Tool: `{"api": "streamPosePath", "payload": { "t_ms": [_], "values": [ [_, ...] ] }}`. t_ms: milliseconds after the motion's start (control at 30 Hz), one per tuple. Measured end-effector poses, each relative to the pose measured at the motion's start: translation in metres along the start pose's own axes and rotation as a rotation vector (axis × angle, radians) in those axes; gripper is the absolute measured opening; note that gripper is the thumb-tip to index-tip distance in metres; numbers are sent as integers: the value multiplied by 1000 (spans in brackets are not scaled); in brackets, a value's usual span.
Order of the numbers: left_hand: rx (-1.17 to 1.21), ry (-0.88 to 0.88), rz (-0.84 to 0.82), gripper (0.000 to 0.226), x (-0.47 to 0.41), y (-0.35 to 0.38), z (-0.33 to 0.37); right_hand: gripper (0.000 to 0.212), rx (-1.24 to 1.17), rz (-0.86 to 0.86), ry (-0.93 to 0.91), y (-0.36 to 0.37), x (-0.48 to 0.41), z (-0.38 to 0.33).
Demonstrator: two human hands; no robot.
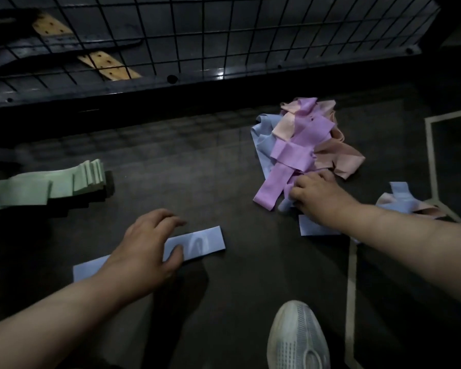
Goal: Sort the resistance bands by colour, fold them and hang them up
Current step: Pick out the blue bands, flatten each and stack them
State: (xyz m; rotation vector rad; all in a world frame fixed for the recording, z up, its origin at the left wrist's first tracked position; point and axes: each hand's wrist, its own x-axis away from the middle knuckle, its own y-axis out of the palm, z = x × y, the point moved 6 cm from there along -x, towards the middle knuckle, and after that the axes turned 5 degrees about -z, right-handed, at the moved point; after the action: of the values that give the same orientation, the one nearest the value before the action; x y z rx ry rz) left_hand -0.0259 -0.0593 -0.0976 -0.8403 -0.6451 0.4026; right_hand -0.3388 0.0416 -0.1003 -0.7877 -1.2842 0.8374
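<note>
A: Left hand [147, 243]?
B: Palm down on the blue band [200, 242], fingers loosely spread and arched, thumb pressed flat against it. Pins it to the dark floor [197, 161], near centre, slanting up to the right.
A: Right hand [320, 195]?
B: Further right, at the near edge of the mixed pile [301, 145]. Curled down among purple and blue strips. Pinching one or merely touching, impossible to tell.
A: Around that?
B: Purple, pink and blue tangled together. Under the right wrist, a second blue band [314, 229], flat. Just right of the forearm, a small blue-and-pink heap [405, 202].
A: And to the left?
B: Green bands [51, 187], folded and overlapped in a row, well apart from the pile. Along the far side, a wire grid [224, 35]. Nearest, bottom right, a pale shoe [298, 339].
</note>
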Motion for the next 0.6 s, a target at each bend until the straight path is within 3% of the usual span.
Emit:
{"api": "streamPosePath", "payload": {
  "t_ms": [67,200,267,333,467,600],
  "values": [
    [79,-9,-40,57,-3,-2,8,9,-344,25,26,-17,-1,-3],
    [311,-15,-66,38,-6,-9,18,9,-826,-10,106,-50,-11,-18],
    [348,-6,-76,49,-8,-13,21,9,-1105,-87,44,-72,-10,-36],
    [379,22,-101,60,-7,-19,26,22,-1360,-171,-2,-91,-6,-53],
    [686,138,-184,82,-6,-33,49,36,-1661,-319,-75,-121,0,-87],
    [1066,96,-365,49,5,-36,70,33,-1967,-396,-74,-153,0,-113]
  ]
}}
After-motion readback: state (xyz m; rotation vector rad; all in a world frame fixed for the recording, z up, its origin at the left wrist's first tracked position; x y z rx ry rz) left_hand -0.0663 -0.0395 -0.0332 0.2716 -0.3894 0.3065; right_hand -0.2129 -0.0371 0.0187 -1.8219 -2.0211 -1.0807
